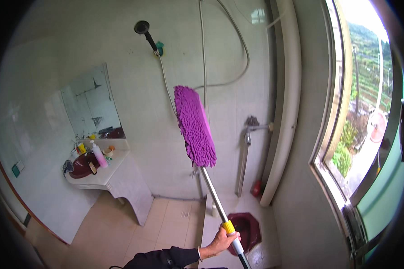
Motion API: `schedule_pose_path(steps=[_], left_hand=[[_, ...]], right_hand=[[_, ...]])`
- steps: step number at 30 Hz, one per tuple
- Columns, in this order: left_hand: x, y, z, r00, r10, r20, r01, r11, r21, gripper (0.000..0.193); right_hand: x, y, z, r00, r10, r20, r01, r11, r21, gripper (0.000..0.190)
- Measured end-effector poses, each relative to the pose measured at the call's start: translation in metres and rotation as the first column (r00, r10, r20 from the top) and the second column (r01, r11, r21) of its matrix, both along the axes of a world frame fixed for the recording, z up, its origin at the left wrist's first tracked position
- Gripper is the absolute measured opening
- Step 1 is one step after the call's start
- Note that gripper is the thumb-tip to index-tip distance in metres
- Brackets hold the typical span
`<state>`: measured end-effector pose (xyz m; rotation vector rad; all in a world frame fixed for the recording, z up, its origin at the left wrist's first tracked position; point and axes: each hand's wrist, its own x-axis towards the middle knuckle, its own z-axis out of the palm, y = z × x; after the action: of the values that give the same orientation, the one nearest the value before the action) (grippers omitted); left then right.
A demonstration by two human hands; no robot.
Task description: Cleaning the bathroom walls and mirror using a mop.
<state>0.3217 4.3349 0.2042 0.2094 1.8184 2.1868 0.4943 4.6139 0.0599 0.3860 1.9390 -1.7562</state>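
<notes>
My left hand is wrapped around the pole of a flat mop, just under its yellow locking collar. The pole slants up and to the left from the bottom edge. At its top is a purple chenille microfibre mop head, raised in front of the tiled wall. Its shaggy side faces left and its smoother backing shows on the right. A bracelet circles my left wrist, below a dark sleeve. My right hand is out of view.
A shower head and metal hose hang on the wall. Left stands a washbasin counter with a pump bottle, under a mirror. A maroon squat toilet lies below the mop. Right are a thick pipe and an open window.
</notes>
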Motion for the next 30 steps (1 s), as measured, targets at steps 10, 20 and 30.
schedule_pose_path(steps=[10, 20, 30], left_hand=[[-0.060, -0.053, 0.096, 0.747, 0.344, -0.569, -0.434, 0.901, -0.025, 0.051], [-0.156, -0.078, 0.219, 0.412, 0.361, -0.837, -0.570, 0.818, 0.072, 0.046], [-0.239, -0.082, 0.292, 0.256, 0.291, -0.922, -0.636, 0.769, 0.066, 0.041]], right_hand=[[-0.049, -0.053, 0.023, 0.970, -0.097, -0.223, 0.144, 0.968, 0.208, 0.032], [-0.034, -0.073, 0.015, 0.962, -0.105, -0.253, 0.194, 0.914, 0.358, 0.031], [-0.177, -0.159, 0.090, 0.772, -0.067, -0.632, 0.441, 0.771, 0.458, 0.038]])
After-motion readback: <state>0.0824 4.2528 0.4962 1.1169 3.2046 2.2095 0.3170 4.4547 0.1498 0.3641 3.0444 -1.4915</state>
